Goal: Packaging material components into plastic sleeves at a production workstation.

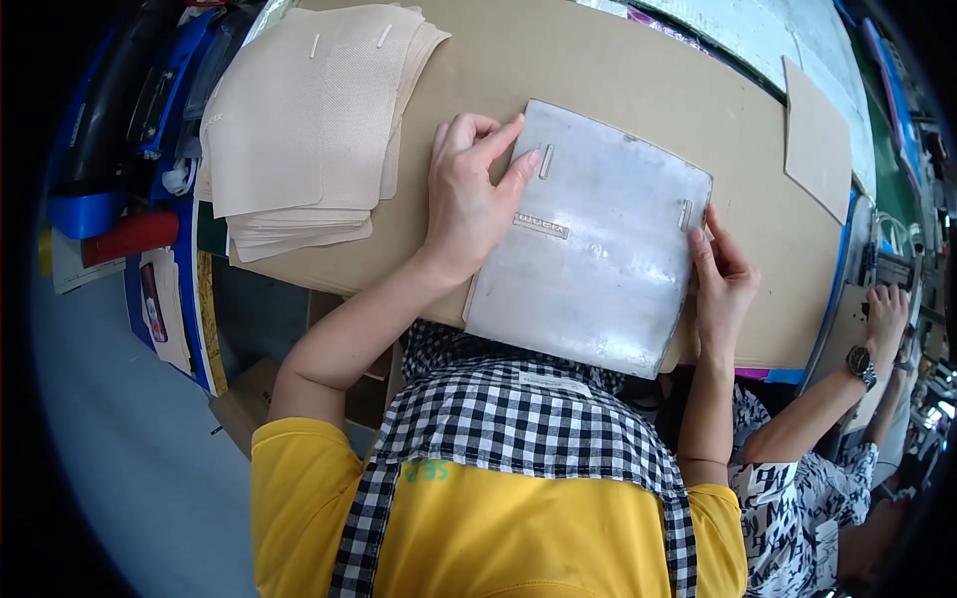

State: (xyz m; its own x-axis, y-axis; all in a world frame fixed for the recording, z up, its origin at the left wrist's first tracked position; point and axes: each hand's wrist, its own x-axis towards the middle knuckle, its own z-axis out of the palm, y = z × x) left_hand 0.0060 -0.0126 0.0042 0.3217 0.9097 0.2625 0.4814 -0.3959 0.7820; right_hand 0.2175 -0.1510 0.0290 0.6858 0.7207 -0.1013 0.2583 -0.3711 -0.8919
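In front of me is a silvery metal plate [598, 269], roughly square, with two narrow slots and a small lettered cut-out. My left hand [471, 194] grips its upper left edge, thumb lying on top near one slot. On the opposite side, my right hand [724, 284] holds the right edge with thumb and fingers. The plate's near edge reaches past the table edge toward my apron. A thin beige edge [470, 301] peeks out under the plate's left side; how far it extends underneath is hidden. Left of my left hand lies a stack of beige slotted sheets [299, 130].
Brown board [478, 45] covers the table. A single beige sheet [815, 145] lies at the far right beside a pale surface [797, 40]. Blue and black equipment [150, 110] with a red cylinder [130, 239] stands left. A co-worker's hand [882, 324] with a watch works at right.
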